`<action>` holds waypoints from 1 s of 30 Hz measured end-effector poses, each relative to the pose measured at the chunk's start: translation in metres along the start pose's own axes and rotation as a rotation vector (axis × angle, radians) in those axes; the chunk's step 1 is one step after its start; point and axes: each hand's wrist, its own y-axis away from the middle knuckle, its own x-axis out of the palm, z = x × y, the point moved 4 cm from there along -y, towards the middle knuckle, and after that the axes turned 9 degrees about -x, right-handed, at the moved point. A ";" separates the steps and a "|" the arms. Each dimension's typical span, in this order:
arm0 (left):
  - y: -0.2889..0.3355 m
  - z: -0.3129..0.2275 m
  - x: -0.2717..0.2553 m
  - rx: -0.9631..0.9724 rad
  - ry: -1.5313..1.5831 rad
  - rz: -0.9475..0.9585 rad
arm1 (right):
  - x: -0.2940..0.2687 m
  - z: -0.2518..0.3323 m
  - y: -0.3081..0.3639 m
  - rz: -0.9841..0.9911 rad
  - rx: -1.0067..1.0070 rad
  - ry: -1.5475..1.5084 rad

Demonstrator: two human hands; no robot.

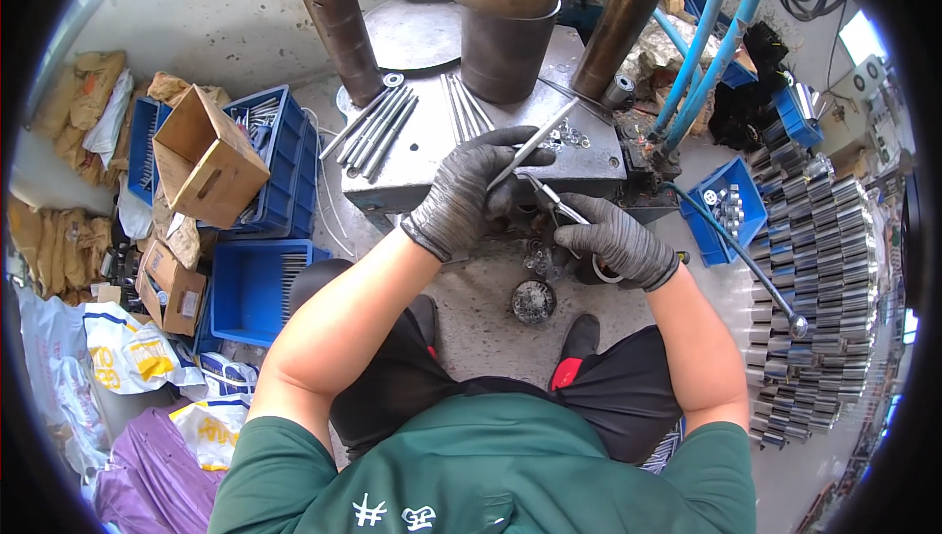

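One dark-gloved left hand curls closed around a slender grey metal rod tilted toward one o'clock; at its four o'clock, the dark-gloved right hand clasps a silver plier-like tool. Loose fingers could let the rod slip.

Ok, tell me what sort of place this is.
Likely a metalworking workshop: thick metal columns stand at a metal bed, slim rods lie on it, and shiny cylinders are stacked at the right.
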 end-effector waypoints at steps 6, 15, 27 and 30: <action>0.003 -0.018 -0.006 0.166 -0.127 -0.040 | -0.013 0.019 -0.014 -0.170 -0.377 1.139; 0.005 -0.016 -0.006 0.148 -0.172 -0.135 | -0.033 0.003 -0.038 -0.194 -0.392 1.374; 0.000 -0.014 -0.022 0.165 -0.087 -0.161 | -0.043 -0.008 -0.042 -0.273 -0.294 1.499; -0.001 -0.012 -0.024 0.174 -0.055 -0.144 | -0.045 -0.011 -0.042 -0.300 -0.386 1.450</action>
